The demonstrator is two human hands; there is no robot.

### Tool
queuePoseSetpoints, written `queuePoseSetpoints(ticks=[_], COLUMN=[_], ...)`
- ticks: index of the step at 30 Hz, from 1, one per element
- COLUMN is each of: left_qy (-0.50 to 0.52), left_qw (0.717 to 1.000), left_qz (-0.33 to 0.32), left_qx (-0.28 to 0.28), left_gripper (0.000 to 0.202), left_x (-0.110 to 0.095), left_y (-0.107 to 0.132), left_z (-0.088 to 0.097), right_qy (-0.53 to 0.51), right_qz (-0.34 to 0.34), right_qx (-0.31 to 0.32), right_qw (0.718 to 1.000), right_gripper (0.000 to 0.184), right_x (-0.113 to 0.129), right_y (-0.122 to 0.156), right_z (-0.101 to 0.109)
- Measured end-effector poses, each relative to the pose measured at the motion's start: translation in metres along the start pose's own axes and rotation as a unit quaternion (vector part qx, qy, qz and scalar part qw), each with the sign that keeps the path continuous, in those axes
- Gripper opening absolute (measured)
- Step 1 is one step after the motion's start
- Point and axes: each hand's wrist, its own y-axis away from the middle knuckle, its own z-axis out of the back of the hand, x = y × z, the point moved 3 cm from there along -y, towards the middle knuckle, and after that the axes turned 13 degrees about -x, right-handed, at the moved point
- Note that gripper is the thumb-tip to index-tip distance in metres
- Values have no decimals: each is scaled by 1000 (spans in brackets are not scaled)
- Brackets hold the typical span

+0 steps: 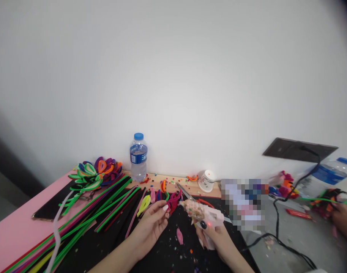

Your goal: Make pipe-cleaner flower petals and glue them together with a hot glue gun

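Observation:
My right hand (213, 237) is wrapped round the grip of a pale pink hot glue gun (212, 217), whose decorated front points left and a small red light glows on its side. Pinched between the fingers of my left hand (152, 223) is a magenta pipe-cleaner piece (175, 203), close to the glue gun's nozzle. Yellow loops (144, 206) and other bent pipe-cleaner pieces lie just beyond my left fingers. A single pink loop (179, 236) rests on the black mat between my hands. Scissors (185, 192) lie behind the glue gun, partly hidden by it.
Long pipe cleaners (105, 212) and a colourful pipe-cleaner flower bunch (96, 172) lie at left. A water bottle (138, 159) and a white paper cup (207, 181) stand by the wall. Black cables (276, 216) cross the grey table. Another person's hand (344, 218) is at far right.

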Motion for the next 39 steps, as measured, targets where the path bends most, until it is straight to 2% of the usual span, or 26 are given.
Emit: queuePoseSetpoints(ticks=[8, 16, 24, 28, 39], left_qy=[47, 54, 60, 55, 64], left_qw=[997, 995, 994, 994, 994], left_qz=[61, 82, 87, 90, 89], left_qx=[10, 10, 4, -1, 4], left_gripper=[18, 19, 20, 20, 20], left_x=[7, 10, 10, 10, 11], left_y=[3, 9, 9, 8, 8], left_z=[-1, -5, -5, -4, -4], right_qy=[31, 87, 90, 87, 89], right_qz=[7, 11, 45, 42, 44], right_qx=[19, 11, -3, 17, 11], right_qw=[999, 996, 995, 995, 995], right_gripper=[53, 65, 58, 59, 55], right_x=[-4, 0, 9, 9, 13], right_y=[0, 0, 0, 0, 0], right_z=[-5, -8, -10, -13, -13])
